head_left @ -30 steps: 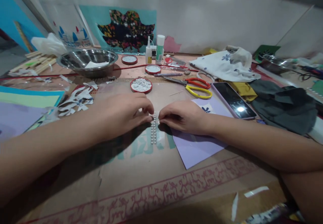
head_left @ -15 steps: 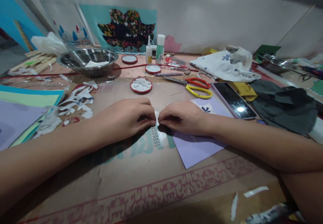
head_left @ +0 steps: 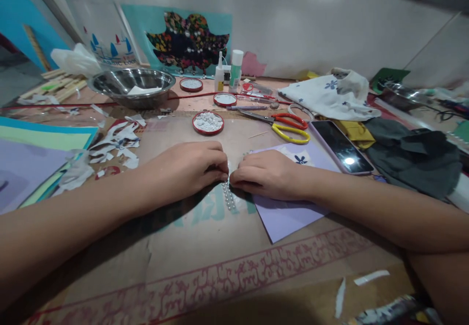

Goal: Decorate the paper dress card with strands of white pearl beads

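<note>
Pearl strip point(head_left: 228, 198) being handled: left hand point(head_left: 200, 165) pinches its far part; right hand point(head_left: 266, 174) curled just beside, hold unclear. Next move likely needs fine, steady fingers.

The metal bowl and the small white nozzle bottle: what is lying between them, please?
In the head view, a round red-rimmed dish lies between them, and a red cord runs in front.

Free cardboard point(head_left: 190, 251) nearside (scissors point(head_left: 270, 120) beyond)
</note>
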The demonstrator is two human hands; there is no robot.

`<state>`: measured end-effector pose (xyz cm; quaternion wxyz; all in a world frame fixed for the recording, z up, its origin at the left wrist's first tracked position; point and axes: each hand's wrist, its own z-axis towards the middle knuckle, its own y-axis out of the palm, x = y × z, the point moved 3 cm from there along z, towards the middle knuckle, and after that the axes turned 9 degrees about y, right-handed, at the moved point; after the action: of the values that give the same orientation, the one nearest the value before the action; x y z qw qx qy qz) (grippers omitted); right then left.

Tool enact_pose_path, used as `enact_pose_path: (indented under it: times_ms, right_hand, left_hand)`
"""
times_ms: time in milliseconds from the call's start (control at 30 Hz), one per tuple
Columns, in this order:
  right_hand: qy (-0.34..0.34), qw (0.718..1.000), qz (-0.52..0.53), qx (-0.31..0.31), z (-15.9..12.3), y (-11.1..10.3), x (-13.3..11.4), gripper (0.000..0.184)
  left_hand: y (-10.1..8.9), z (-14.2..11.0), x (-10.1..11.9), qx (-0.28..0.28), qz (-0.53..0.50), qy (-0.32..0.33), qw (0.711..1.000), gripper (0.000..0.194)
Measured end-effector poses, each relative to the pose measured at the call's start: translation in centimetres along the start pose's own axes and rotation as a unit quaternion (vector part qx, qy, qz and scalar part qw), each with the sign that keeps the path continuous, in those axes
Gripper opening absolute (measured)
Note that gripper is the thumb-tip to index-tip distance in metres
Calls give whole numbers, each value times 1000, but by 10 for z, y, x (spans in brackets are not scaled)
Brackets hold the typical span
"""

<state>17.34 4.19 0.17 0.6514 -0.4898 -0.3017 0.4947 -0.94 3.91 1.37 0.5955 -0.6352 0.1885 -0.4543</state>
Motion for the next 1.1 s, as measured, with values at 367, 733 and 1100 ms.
enact_pose_path:
  times_ms: [367,733,1100]
  right_hand:
    - [-34,999,-5,-25,2,-6,-5,25]
    - [-12,999,-43,2,-1,0,-2,30]
    - [-37,999,-21,-32,0,-6,-5,27]
  left_hand:
    - [1,0,-1,-1,2,0,1000,14]
    - [1,-1,-3,9,1,5,1000,11]
    - [2,0,-4,1,9,3,1000,9]
